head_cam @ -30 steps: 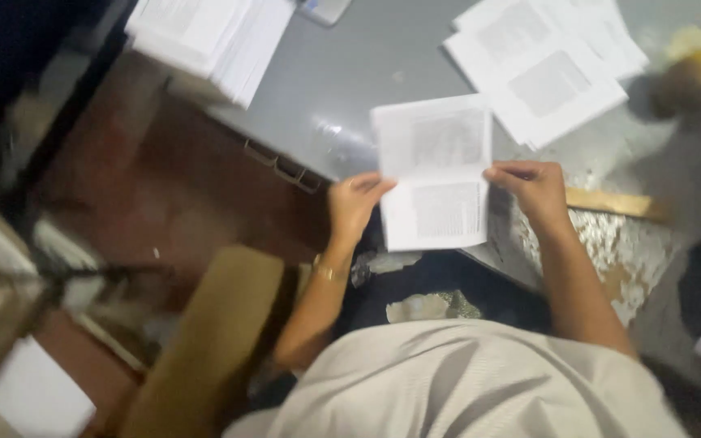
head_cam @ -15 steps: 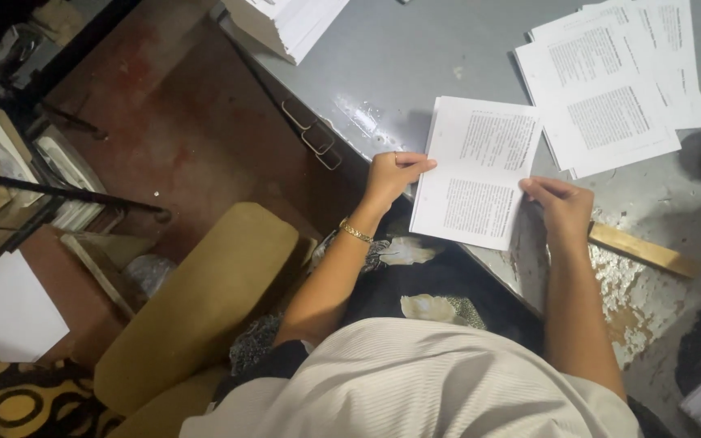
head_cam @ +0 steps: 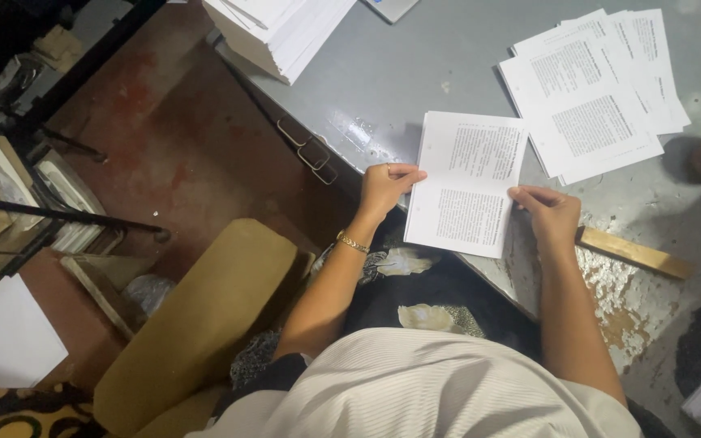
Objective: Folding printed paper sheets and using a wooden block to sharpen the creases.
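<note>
my left hand (head_cam: 383, 188) pinches the left edge of a printed sheet (head_cam: 468, 182) lying at the near edge of the grey table (head_cam: 415, 73); my right hand (head_cam: 553, 217) presses its right edge, seemingly mid-fold. i should square the edges before creasing.

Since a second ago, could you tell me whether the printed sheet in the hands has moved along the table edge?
Cannot tell: the head camera itself shifted; the printed sheet overhangs the grey table's near edge as before.

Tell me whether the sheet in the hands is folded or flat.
Flat: the printed sheet lies spread on the grey table, both text blocks showing.
</note>
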